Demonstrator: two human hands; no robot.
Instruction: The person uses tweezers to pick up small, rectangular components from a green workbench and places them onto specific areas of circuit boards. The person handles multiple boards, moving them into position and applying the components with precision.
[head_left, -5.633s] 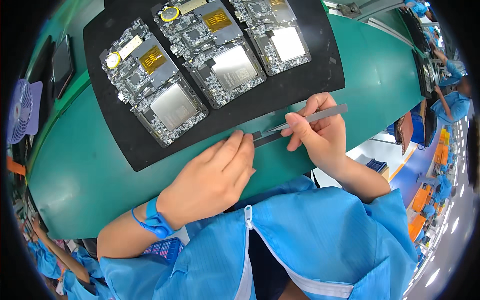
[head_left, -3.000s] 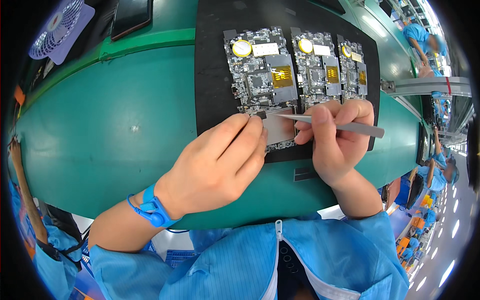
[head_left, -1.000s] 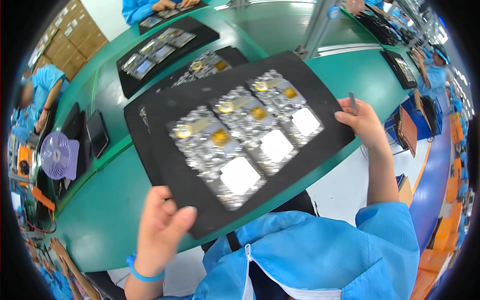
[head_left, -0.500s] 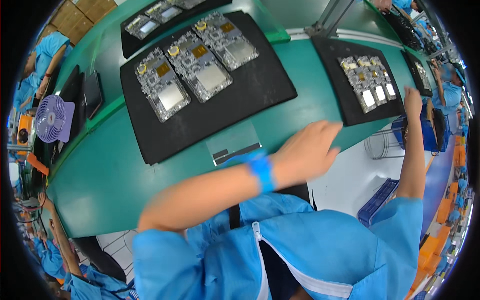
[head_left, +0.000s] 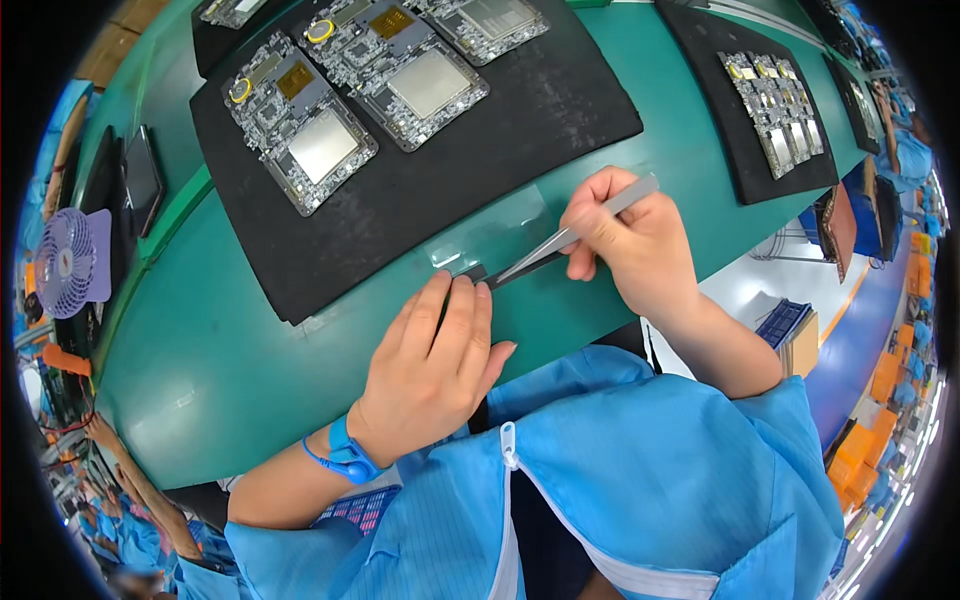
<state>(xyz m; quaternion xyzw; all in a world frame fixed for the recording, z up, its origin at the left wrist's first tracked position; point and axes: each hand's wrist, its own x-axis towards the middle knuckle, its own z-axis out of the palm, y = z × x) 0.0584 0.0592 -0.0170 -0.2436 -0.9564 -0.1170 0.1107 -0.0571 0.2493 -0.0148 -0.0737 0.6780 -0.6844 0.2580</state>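
My right hand [head_left: 640,240] grips grey metal tweezers [head_left: 585,227], pen-like, slanting down to the left. Their tips reach dark strips [head_left: 474,273] on a clear plastic sheet [head_left: 500,232] at the near edge of a large black mat [head_left: 480,165]. My left hand [head_left: 430,355], a blue wrist strap [head_left: 352,455] around its wrist, lies with fingers stretched out. Its fingertips rest on the strips beside the tweezer tips and hide part of them. On the mat beyond lie three circuit boards, the left one [head_left: 300,125] bearing a silver shield plate and a yellow round part.
At the right, another black mat [head_left: 745,150] holds a group of smaller-looking boards [head_left: 775,110]. A purple fan [head_left: 75,262] and a dark flat device [head_left: 143,178] stand left, past a green raised strip [head_left: 175,215]. A blue crate [head_left: 785,322] sits below the table's right side. Other people work around.
My left arm has drawn back from its stretch to the right, its fingers now on the strips. My right hand has come in from the far right mat and now shows tweezers.
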